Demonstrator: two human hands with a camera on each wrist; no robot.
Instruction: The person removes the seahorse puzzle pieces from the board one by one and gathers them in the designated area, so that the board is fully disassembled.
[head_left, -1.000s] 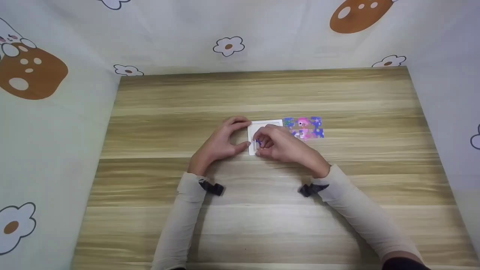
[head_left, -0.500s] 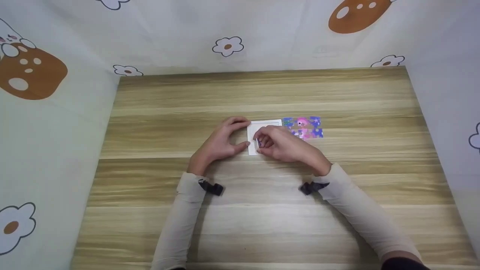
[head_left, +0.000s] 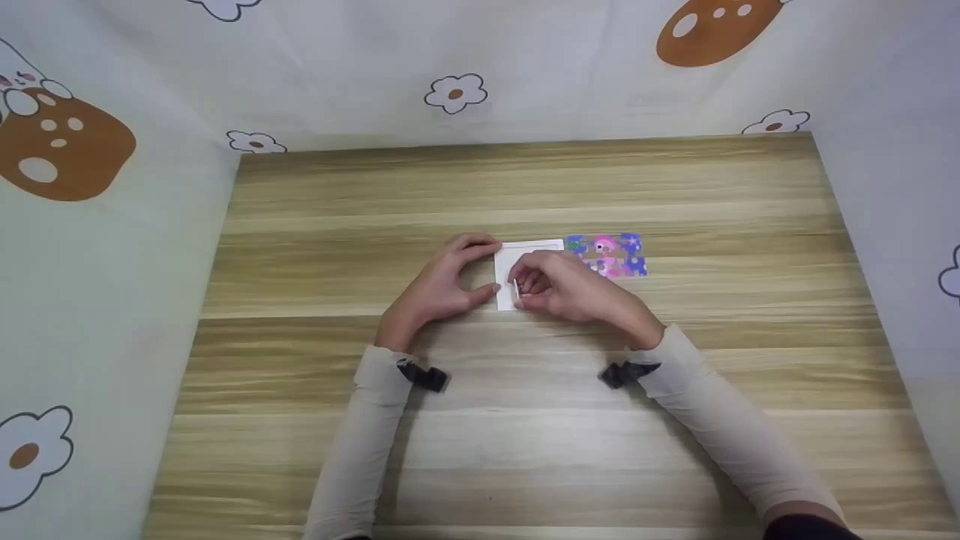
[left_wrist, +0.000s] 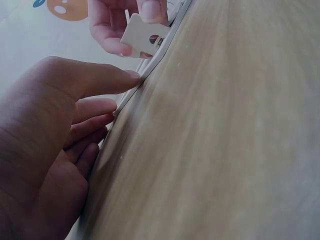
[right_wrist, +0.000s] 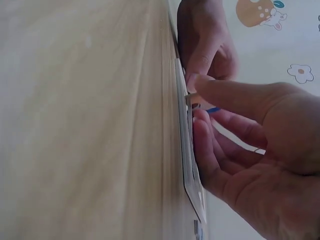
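A white puzzle tray (head_left: pixel 504 266) with a raised rim lies flat on the table. My left hand (head_left: pixel 450 277) rests against its left side, the thumb touching the edge and the fingers at the far left corner. Between thumb and fingertips my right hand (head_left: pixel 562 289) pinches a jigsaw piece (left_wrist: pixel 142 35), tilted on edge just over the tray's near left part. Its pale back faces the left wrist camera; a blue patch of its printed side shows in the right wrist view. The right hand hides part of the tray.
Several blue and pink jigsaw pieces (head_left: pixel 604 246) lie just right of the tray, partly behind the right hand. The wood-grain table (head_left: pixel 487 465) meets a pale printed curtain (head_left: pixel 360 82) at the back and sides.
My right hand has shifted slightly to the right with the piece, which now stands more on edge, its blue side less visible. My left hand stays at the tray.
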